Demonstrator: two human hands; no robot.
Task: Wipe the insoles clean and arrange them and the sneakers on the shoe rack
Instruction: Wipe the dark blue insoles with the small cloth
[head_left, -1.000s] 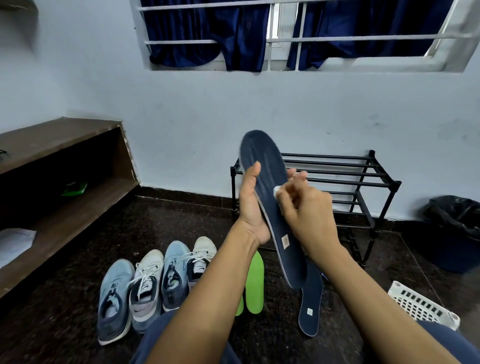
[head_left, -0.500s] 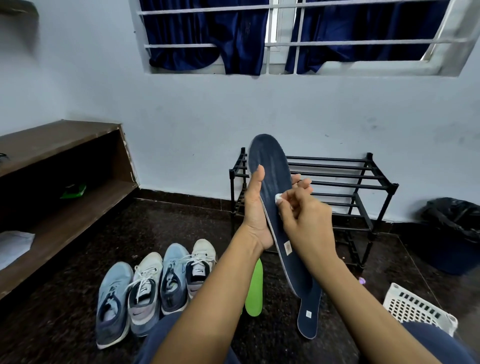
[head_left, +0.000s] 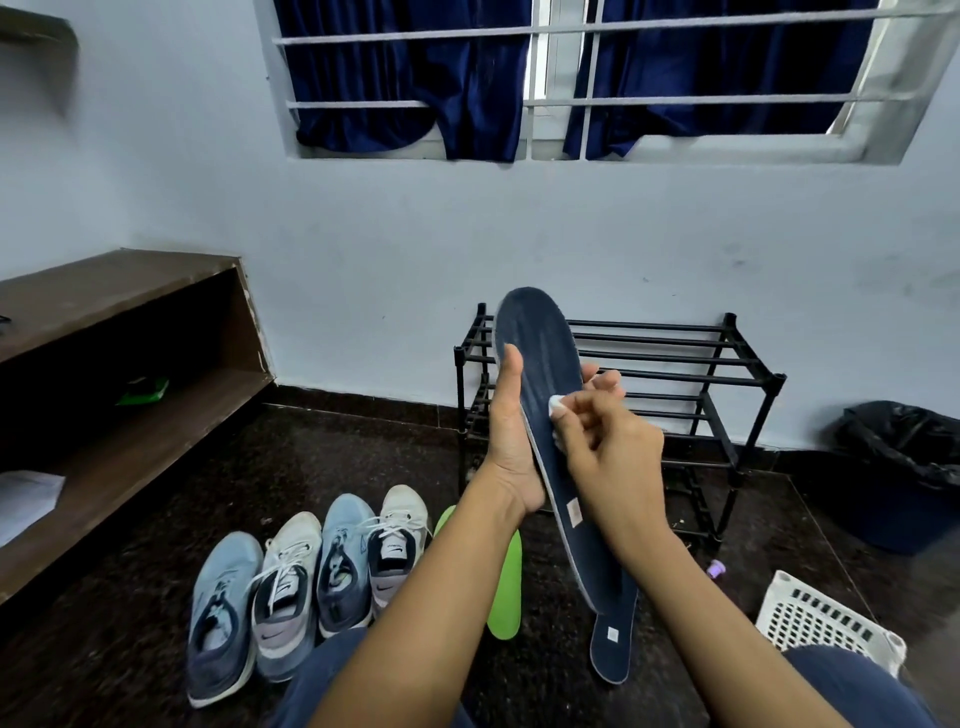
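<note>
My left hand (head_left: 511, 441) grips a dark blue insole (head_left: 543, 358) upright in front of me, thumb along its left edge. My right hand (head_left: 608, 447) pinches a small white wipe (head_left: 557, 404) and presses it against the insole's middle. A second dark blue insole (head_left: 613, 644) lies on the floor below. A green insole (head_left: 506, 597) lies beside it, partly behind my left forearm. Several sneakers stand in a row on the floor at left: blue ones (head_left: 221, 613) and white ones (head_left: 285, 587). The black metal shoe rack (head_left: 727, 384) stands against the wall with bare shelves.
A wooden shelf unit (head_left: 130, 395) runs along the left wall with a green item inside. A white plastic basket (head_left: 826, 623) sits at lower right, a dark bin with a black liner (head_left: 904, 467) at far right. The floor is dark stone.
My right hand has slid the white wipe a little along the insole; the insole stays upright in my left hand. The camera view shifted slightly.
</note>
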